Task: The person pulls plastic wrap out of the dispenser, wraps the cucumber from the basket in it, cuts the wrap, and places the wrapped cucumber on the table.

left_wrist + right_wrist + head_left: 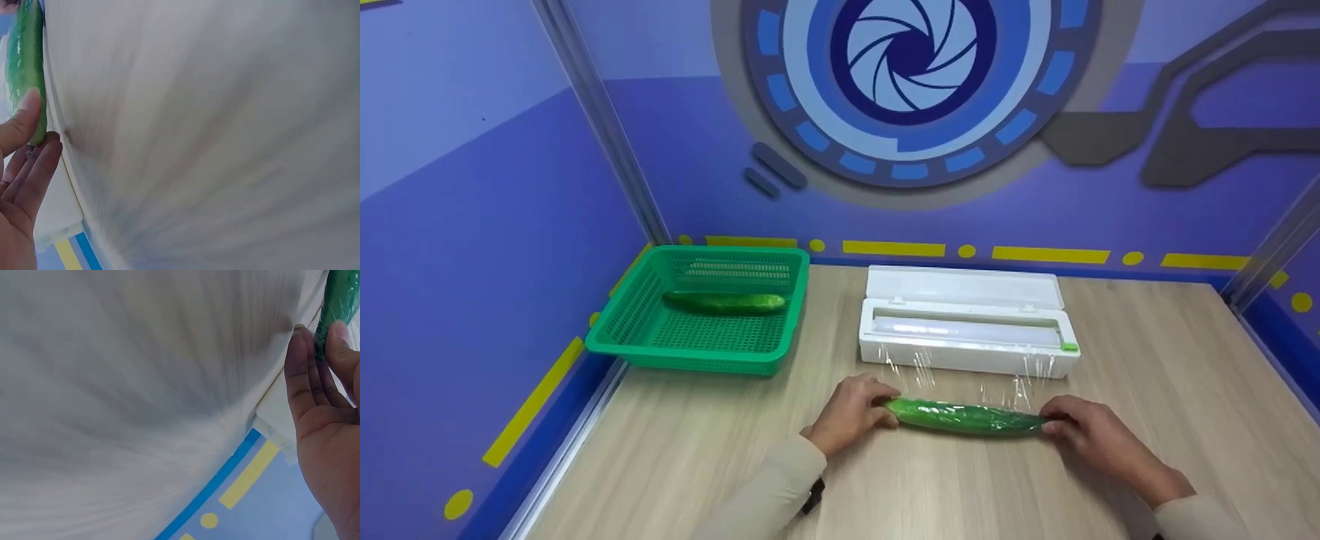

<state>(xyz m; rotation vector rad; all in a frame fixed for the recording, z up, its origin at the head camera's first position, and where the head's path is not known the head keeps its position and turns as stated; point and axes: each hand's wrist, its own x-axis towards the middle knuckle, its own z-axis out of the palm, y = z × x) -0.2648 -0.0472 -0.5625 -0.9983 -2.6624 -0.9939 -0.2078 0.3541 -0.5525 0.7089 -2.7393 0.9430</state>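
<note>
A green cucumber [964, 418] with shiny cling film over it lies crosswise in front of the white cling film box in the head view. My left hand [853, 411] pinches its paler left end between thumb and fingers. At the darker, narrow right end, my right hand [1091, 435] pinches the tip and the film there. Clear film [919, 371] stretches from the front of the box [967, 360] toward the cucumber. In the left wrist view the left thumb [25, 115] presses on the cucumber's end, and the right wrist view shows the right thumb [339, 346] against the wrapped tip.
The box lid [964, 286] stands raised at the back, and a film roll [967, 330] lies inside. A green slide [1069, 346] sits at the box's right front edge. To the left, a green basket [697, 360] holds another cucumber [724, 303]. Walls enclose the wooden table [960, 495].
</note>
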